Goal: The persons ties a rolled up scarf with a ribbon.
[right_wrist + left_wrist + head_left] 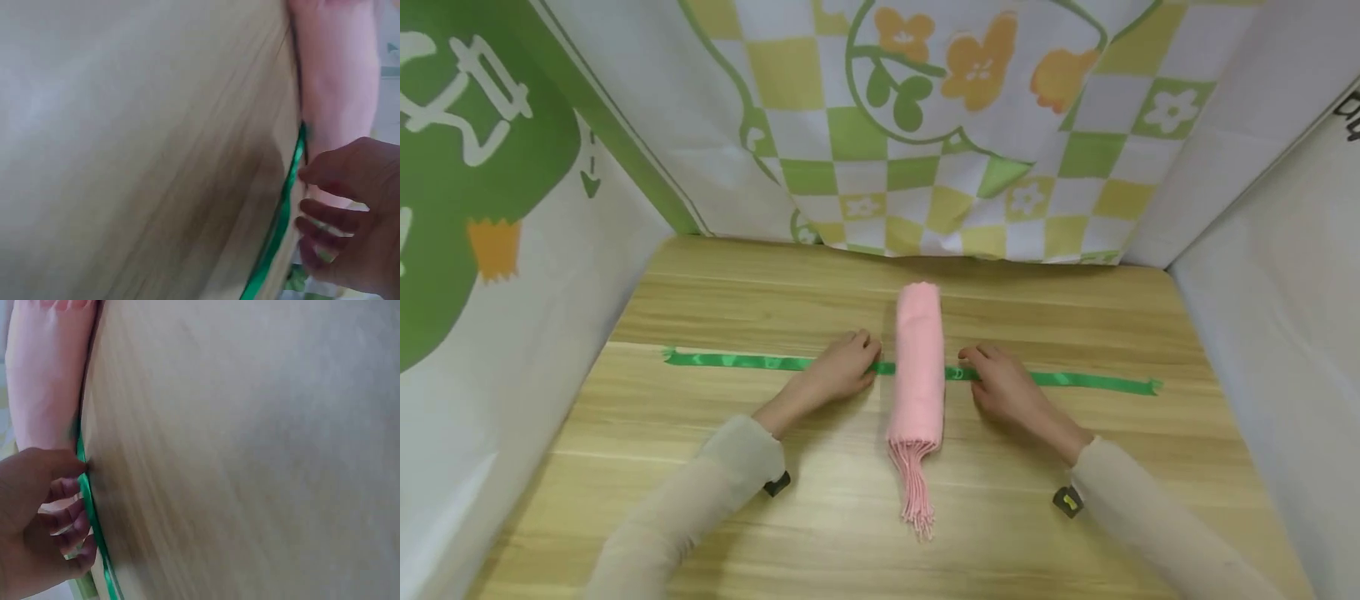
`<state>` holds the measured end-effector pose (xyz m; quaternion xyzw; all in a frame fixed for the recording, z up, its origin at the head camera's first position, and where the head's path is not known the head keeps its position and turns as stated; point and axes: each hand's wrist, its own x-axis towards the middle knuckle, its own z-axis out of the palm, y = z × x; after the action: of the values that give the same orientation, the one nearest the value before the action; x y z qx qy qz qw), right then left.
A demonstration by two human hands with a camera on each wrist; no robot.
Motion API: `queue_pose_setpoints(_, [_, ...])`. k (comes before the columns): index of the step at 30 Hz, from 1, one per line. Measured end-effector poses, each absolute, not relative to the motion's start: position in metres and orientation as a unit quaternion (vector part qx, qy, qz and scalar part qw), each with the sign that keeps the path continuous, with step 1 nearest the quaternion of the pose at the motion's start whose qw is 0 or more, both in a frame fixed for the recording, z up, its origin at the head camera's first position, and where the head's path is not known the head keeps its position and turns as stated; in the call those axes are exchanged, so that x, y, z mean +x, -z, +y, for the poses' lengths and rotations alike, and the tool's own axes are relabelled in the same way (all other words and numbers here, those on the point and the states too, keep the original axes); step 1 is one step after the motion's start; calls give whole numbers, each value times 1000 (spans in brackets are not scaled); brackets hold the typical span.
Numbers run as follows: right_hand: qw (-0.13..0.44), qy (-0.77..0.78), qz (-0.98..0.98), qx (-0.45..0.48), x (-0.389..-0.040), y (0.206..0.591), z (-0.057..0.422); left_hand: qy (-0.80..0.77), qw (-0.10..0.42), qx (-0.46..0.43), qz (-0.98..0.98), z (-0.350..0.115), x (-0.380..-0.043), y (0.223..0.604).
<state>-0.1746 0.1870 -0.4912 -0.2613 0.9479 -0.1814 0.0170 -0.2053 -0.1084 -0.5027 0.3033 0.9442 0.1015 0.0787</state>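
Observation:
A rolled pink scarf (919,367) with a fringe at its near end lies across a green ribbon (730,361) on the wooden table. The ribbon runs left to right beneath the roll. Left of the scarf, my left hand (842,367) reaches down to the ribbon; in the left wrist view its thumb (62,464) touches the ribbon, with the other fingers bent beside it. On the other side, my right hand (1003,383) is over the ribbon. The right wrist view has its fingers (331,215) loosely bent and spread, close to the ribbon, holding nothing.
The wooden table (850,533) ends at a checked, flower-printed cloth (955,183) behind. Printed white panels stand at the left (550,333) and right (1262,250). Small dark devices sit at both sleeve cuffs.

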Motion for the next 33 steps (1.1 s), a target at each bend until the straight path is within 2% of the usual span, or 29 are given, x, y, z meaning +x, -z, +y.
queue_pose_setpoints(3, [24,134,956,-261,-182,499,186,-82,66,312,944,-104,-204,508])
queue_pose_setpoints(8, [61,108,961,-247,-187,504,183,-116,102,313,937,-103,-204,507])
queue_pose_setpoints(11, [45,93,962,-254,-190,507,183,-137,122,310,933,-106,-202,507])
queue_pose_setpoints(14, [20,83,964,-253,-192,509,185,-142,118,299,936,-107,-200,510])
queue_pose_setpoints(22, [-34,92,981,-165,-198,509,187,-160,12,197,967,-104,-196,512])
queue_pose_setpoints(28, [-77,207,973,-70,-199,506,185,-192,-6,91,977,-95,-191,510])
queue_pose_setpoints(33, [-99,278,955,16,-196,503,182,-252,-78,34,964,-89,-187,510])
